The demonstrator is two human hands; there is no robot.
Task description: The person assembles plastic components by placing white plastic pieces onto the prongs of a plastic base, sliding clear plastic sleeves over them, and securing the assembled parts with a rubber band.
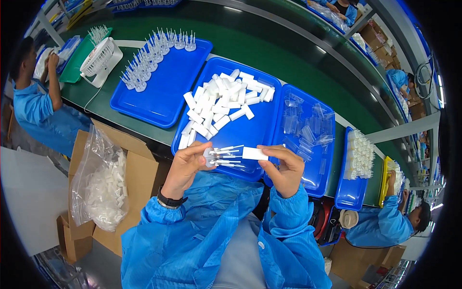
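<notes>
A smooth white rectangular block (255, 153) is pinched between the thumb and fingers of the right hand (287, 169), its end close to several thin white rods (228, 154) on a translucent round plastic base (209, 157); whether they touch I cannot tell. The left hand's (184, 166) fingers pinch that base. Beyond both sets of fingers, a blue plastic tray (240, 131) carries heaped white blocks (222, 98). Right of the right fingers, another blue tray (315, 179) holds clear plastic pieces (313, 127). Farther beyond the left fingers, on the green counter (288, 72), a third blue tray (149, 107) bears similar rodded bases (155, 57)
</notes>
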